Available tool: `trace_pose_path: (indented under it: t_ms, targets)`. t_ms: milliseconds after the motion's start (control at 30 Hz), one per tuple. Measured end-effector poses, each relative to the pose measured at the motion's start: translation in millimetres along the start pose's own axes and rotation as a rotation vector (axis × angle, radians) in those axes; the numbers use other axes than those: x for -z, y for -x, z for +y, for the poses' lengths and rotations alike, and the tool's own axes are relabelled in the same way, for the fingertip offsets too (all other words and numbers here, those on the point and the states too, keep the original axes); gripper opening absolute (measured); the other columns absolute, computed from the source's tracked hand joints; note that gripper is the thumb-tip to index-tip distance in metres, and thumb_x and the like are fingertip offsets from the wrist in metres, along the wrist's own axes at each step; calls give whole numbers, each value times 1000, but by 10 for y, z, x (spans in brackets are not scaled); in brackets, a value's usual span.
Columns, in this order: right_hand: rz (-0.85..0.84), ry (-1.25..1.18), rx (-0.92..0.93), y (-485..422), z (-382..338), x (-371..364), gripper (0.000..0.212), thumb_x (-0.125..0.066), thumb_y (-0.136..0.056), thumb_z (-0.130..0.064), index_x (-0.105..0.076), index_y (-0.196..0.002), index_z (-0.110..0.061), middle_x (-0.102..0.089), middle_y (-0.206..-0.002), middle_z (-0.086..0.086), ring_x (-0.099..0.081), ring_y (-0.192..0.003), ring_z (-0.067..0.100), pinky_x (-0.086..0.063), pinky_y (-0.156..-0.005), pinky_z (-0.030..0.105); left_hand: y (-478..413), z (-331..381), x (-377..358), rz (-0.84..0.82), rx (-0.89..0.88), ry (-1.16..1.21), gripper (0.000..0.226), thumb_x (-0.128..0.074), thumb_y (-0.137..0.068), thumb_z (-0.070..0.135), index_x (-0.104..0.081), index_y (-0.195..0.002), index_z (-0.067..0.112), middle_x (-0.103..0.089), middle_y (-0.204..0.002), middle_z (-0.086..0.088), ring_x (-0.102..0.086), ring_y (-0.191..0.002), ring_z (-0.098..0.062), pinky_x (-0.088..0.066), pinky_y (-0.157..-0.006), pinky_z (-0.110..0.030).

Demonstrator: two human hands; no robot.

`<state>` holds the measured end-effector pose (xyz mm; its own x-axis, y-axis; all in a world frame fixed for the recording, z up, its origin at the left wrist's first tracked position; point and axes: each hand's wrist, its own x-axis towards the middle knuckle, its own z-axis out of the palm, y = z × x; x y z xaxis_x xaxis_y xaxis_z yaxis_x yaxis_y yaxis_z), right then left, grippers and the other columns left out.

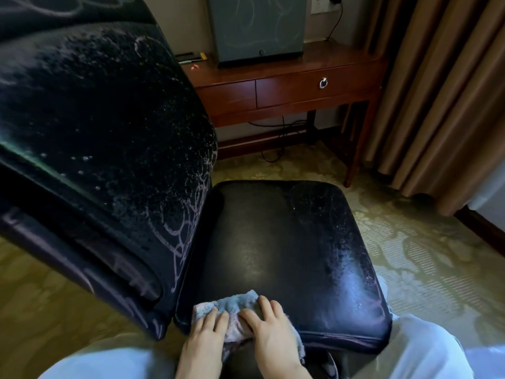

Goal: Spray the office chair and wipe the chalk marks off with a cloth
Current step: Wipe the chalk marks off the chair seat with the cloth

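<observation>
The black office chair fills the view: its seat (pixel 284 250) lies in front of me, wet and glossy on the right side. Its backrest (pixel 90 149) leans at the left, speckled with spray droplets and looping pale chalk marks (pixel 183 236) near its lower edge. A pale blue-and-pink cloth (pixel 237 302) rests on the seat's near left corner. My left hand (pixel 205 340) and my right hand (pixel 270 329) both press flat on the cloth, side by side. No spray bottle is in sight.
A red-brown wooden desk (pixel 289 88) with a ring-pull drawer stands behind the chair, carrying a grey box (pixel 257 28) with chalk scribbles. Cables hang under it. Brown curtains (pixel 442 91) hang at the right. Patterned green carpet (pixel 426 258) surrounds the chair. My pale trouser knees flank the seat.
</observation>
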<state>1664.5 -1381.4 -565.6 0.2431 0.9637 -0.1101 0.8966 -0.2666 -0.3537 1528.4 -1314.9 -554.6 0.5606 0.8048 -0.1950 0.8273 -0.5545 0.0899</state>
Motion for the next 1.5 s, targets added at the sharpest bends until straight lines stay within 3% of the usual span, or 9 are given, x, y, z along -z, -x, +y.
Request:
trace_pose_path:
  t_ms: [100,200,367,567,767,900,1167,1300,1500]
  targets:
    - [-57,-14,79,-66,-365,17,50,-57,-87,-20,-44,-134,-30,-21,-154,8,-27,-136,33,-33,-106,48,21,-385,-147,13,22,0,82,-89,-6,2,-76,-87,15,-71,-96,-4,-72,-76,-23,-57,-52,-28]
    - [-101,-8,81,-137,-570,-6,52,-52,-92,-15,-35,-140,-26,-9,-158,6,-12,-141,32,-21,-113,46,38,-593,-139,21,112,76,72,-75,-68,4,-52,-135,18,-42,-146,-1,-51,-126,-23,-49,-97,-31]
    - [-26,4,86,-52,-475,-32,51,-54,-91,-12,-37,-138,-24,-16,-156,11,-21,-137,32,-31,-110,42,38,-521,-147,114,97,96,64,-43,-92,4,-28,-149,28,-20,-158,6,-29,-141,-14,-34,-110,-24]
    - [101,28,30,160,15,-19,56,-88,-41,-26,-67,-92,-34,-63,-110,6,-62,-85,22,-53,-54,23,4,-2,-217,145,-57,10,66,-93,-21,3,-78,-84,14,-73,-89,-6,-70,-72,-26,-58,-50,-33]
    - [152,84,-88,473,858,212,58,-87,-39,-21,-61,-89,-34,-58,-92,1,-58,-70,21,-42,-38,24,31,998,-255,175,-227,-23,26,-76,-59,10,-75,-84,14,-66,-78,-6,-64,-64,-24,-59,-58,-42]
    - [159,45,-195,588,1281,296,62,-81,-44,-6,-52,-91,-33,-52,-86,-2,-57,-67,24,-35,-38,24,46,1369,-335,51,-264,-64,37,-37,-72,16,-73,-80,18,-62,-73,-4,-59,-59,-23,-58,-67,-44]
    - [166,27,-110,485,935,289,63,-89,-33,-10,-66,-89,-29,-50,-88,0,-54,-67,21,-37,-42,22,11,988,-219,130,-273,41,62,-94,-33,16,-75,-91,18,-68,-85,-2,-66,-70,-18,-54,-50,-26]
    - [153,46,-47,301,444,102,53,-90,-39,-13,-71,-87,-26,-57,-90,2,-56,-71,22,-46,-42,24,46,478,-135,134,-202,7,61,-82,-68,16,-61,-125,17,-60,-119,-4,-60,-106,-24,-55,-74,-32]
    - [49,73,60,-51,-384,-90,59,-89,-51,-23,-66,-105,-25,-58,-115,8,-56,-95,25,-55,-64,32,106,-455,-209,207,-74,-9,62,-87,-38,-2,-74,-97,11,-66,-90,-5,-68,-73,-26,-52,-40,-30]
